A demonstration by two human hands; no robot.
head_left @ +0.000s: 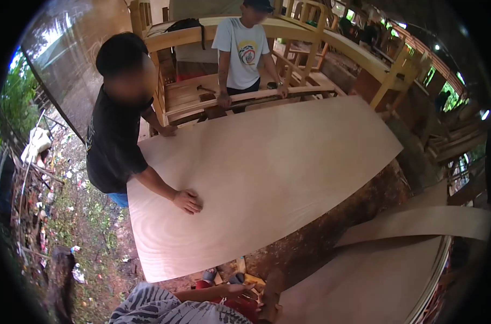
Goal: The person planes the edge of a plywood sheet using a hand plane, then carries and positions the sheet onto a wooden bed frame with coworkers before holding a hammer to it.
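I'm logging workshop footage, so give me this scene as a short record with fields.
Main item: large pale sheet, across the centre
Person in black top: one hand on the sheet
Person in white T-shirt: beyond the sheet, hands at wooden frame
Left hand: below near edge, grip unclear
Right hand: beside left, grip unclear
Lower right: more sheets

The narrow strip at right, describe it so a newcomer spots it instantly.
From the big pale sheet in the middle, look to the lower right, where more sheets lie. The strip crosses their upper end. Its neighbours are broad panels; it alone is a slim band.
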